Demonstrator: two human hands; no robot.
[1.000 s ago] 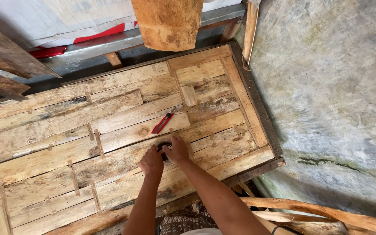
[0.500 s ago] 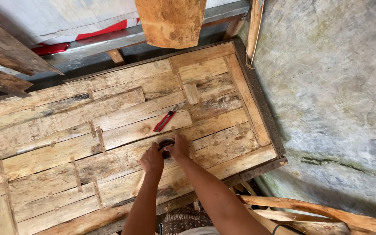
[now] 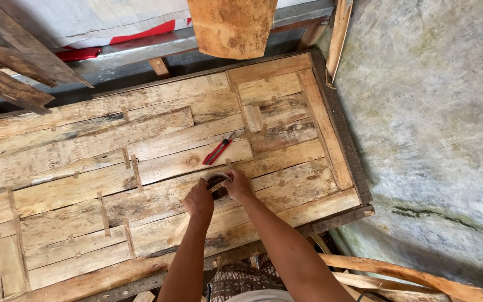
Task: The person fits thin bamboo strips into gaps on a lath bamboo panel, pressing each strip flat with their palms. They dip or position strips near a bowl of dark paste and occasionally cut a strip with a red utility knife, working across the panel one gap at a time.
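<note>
Rough patchwork plank tabletop (image 3: pixel 85 184) supports both hands just below a red utility knife (image 3: pixel 218 150): left hand (image 3: pixel 198 200) and right hand (image 3: pixel 237 184) pinch a small dark roll (image 3: pixel 217 182), steadying it.

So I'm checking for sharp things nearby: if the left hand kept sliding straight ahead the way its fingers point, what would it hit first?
Probably the small dark round object both hands are on; beyond it, the red utility knife lying on the wooden panel. The left hand points roughly that way.

view: single head cam, you look steeply down from above
facing: wooden plank table (image 3: pixel 157 168), grey concrete wall (image 3: pixel 431 123) on your right
range: arm's length, your forearms enter from bottom edge
overlap: none, one view only
</note>
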